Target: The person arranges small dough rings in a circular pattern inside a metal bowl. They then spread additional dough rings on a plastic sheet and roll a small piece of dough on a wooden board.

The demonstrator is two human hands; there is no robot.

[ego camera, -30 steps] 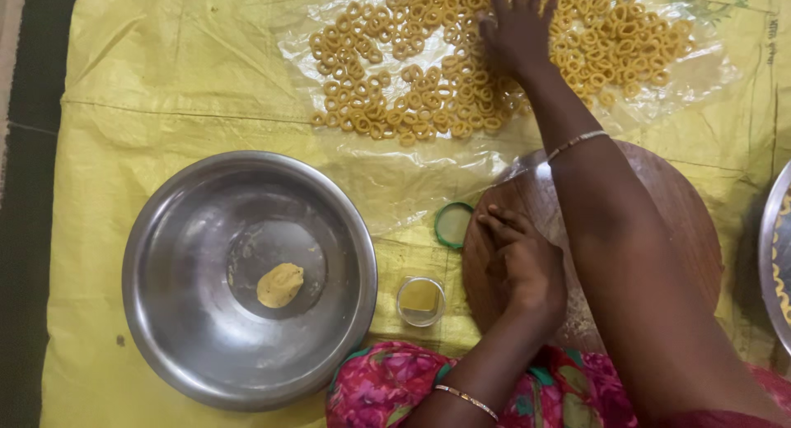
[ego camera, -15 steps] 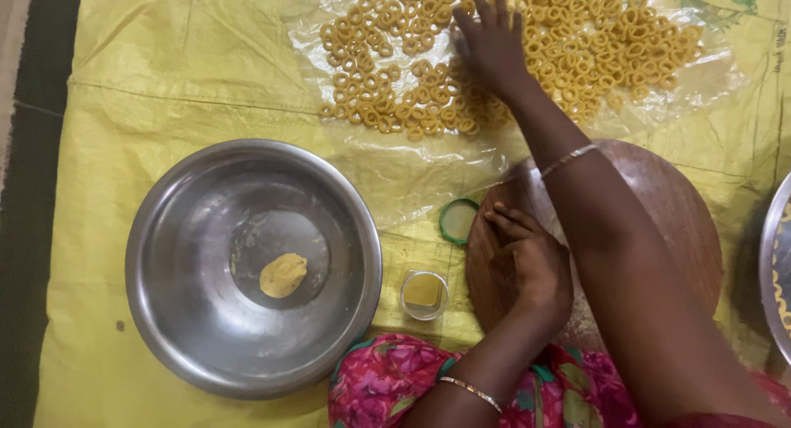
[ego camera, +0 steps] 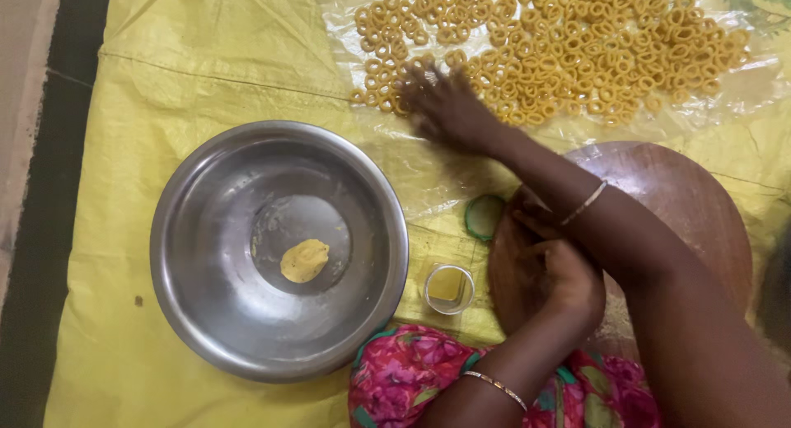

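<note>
Here, the yellow sheet (ego camera: 206, 74) covers nearly everything below me, and its left edge runs down beside a dark strip of floor (ego camera: 33, 255); the widest bare stretch of sheet lies at the upper left, above the steel bowl (ego camera: 206, 313). That bowl sits at my left, wide and shallow, with one small lump of dough (ego camera: 304, 260) resting on its flat bottom. Just beside the bowl's right rim stands a small glass cup (ego camera: 449, 289) with something yellow inside, and a little beyond it a green ring (ego camera: 482, 217) lies against the edge of the round wooden board (ego camera: 684, 222). The board fills the space at my right, and my own arms cross over much of it. Along the top, a clear plastic sheet (ego camera: 741, 82) carries the spread of dough rings (ego camera: 577, 49), packed close together and reaching almost from the middle to the right edge. My right hand (ego camera: 445, 107) stretches across to the near left end of those rings, fingers spread and lying on them; it is blurred, so I cannot tell whether it grips one. My left hand (ego camera: 560, 271) rests on the board, fingers curled loosely inward, and what lies under them is hidden. My pink flowered cloth (ego camera: 412, 370) shows at the bottom.
</note>
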